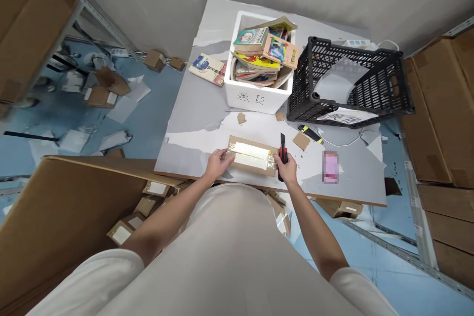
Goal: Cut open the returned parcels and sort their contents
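A small taped cardboard box [252,164] with a white label lies near the front edge of the table. My left hand [219,162] grips its left end, thumb on top. At the box's right end, my right hand [287,168] is closed around a red and black box cutter [283,150], whose blade end points away from me. The fingers of this hand also touch the box's corner. Scraps of cardboard [301,141] lie beyond the cutter, beside a black and yellow tool [310,133].
Behind the box stand a white foam bin [257,98] full of books and a black plastic crate [355,94] holding paper. A book [208,69] lies at the left, a pink blurred item [330,167] at the right. A large open carton [74,197] stands left of the table.
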A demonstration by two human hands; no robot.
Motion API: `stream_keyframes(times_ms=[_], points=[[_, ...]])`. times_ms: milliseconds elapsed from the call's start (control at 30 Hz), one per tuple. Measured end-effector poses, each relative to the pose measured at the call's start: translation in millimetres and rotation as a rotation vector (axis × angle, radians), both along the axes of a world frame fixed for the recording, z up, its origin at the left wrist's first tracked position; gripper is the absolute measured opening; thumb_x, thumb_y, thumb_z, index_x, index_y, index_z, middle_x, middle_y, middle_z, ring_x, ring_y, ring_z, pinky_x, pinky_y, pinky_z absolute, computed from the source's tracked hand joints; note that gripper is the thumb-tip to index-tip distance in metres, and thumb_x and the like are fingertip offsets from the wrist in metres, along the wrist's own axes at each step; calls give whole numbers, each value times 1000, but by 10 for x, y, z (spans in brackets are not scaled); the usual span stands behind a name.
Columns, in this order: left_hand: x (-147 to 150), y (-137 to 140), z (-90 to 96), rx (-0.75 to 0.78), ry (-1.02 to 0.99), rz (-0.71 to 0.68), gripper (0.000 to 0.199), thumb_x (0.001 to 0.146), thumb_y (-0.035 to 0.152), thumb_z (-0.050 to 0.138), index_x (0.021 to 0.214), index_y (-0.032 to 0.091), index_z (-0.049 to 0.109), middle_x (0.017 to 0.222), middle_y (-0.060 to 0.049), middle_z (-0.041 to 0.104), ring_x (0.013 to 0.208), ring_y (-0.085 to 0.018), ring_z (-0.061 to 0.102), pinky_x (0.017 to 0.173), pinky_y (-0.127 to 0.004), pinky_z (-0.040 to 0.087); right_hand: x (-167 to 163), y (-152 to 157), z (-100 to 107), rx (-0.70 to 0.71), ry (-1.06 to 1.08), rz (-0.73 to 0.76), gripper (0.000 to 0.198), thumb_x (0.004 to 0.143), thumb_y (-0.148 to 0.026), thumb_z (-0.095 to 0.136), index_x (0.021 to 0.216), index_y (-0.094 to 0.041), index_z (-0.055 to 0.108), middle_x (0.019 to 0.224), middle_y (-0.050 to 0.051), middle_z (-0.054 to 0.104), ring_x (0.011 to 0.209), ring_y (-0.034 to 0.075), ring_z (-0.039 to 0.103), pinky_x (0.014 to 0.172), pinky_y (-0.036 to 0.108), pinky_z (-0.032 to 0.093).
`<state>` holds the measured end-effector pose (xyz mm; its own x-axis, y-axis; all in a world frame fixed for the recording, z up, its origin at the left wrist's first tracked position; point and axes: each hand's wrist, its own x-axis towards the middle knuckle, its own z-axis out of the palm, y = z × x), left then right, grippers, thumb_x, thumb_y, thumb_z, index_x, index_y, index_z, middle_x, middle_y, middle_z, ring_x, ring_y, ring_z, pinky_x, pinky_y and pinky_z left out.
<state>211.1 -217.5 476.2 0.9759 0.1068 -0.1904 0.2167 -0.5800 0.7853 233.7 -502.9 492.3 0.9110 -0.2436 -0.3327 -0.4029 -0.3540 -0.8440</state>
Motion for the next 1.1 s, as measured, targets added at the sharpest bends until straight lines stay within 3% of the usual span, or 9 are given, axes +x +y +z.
stream_keyframes(times_ms=[133, 267, 367, 433, 533, 700, 1100], points=[[-10, -154, 3, 202, -231, -53, 62, 79, 48, 64, 129, 14, 51, 126, -18, 54, 119, -29, 51, 100, -46, 42, 149, 31, 24, -203, 12, 72, 44, 77, -59, 53, 92, -18, 60, 71, 3, 62, 67, 19, 57, 66, 32, 46], [-45, -239, -62, 232, -406, -477, 30, 91, 31, 49, 118, 22, 59, 125, -13, 60, 126, -25, 48, 106, -50, 37, 171, 48, 234, -387, -154, 228, 40, 85, -42, 45, 114, -15, 54, 100, 11, 62, 92, 24, 57, 83, 38, 45], [-16, -248, -108, 231, -418, -555, 33, 94, 19, 37, 118, 23, 59, 124, -11, 62, 124, -23, 51, 103, -51, 39, 203, 159, 465, -407, -238, 703, 47, 87, -24, 41, 133, -17, 41, 124, 14, 55, 110, 24, 53, 91, 38, 43], [11, -245, -129, 229, -430, -547, 34, 94, 17, 37, 118, 22, 60, 123, -12, 63, 124, -23, 51, 102, -51, 40, 256, 287, 588, -463, -208, 1032, 54, 89, -18, 38, 143, -23, 32, 126, 11, 55, 111, 23, 54, 89, 36, 43], [25, -244, -150, 231, -454, -553, 33, 94, 18, 37, 116, 22, 61, 122, -11, 63, 122, -23, 53, 100, -48, 42, 362, 490, 688, -668, -141, 1268, 61, 91, -11, 34, 148, -29, 23, 120, 10, 60, 103, 23, 59, 81, 32, 44], [-13, -239, -169, 237, -493, -546, 34, 94, 15, 35, 115, 21, 62, 119, -11, 65, 121, -23, 53, 98, -48, 43, 494, 684, 756, -850, -85, 1368, 71, 87, -4, 36, 151, -30, 17, 117, 11, 60, 99, 23, 61, 80, 31, 44], [-13, -217, -230, 296, -524, -559, 35, 95, 17, 33, 115, 20, 61, 118, -11, 66, 116, -22, 56, 96, -46, 45, 577, 870, 882, -958, -45, 1450, 66, 90, -7, 34, 150, -29, 18, 112, 13, 61, 95, 25, 65, 79, 32, 46]])
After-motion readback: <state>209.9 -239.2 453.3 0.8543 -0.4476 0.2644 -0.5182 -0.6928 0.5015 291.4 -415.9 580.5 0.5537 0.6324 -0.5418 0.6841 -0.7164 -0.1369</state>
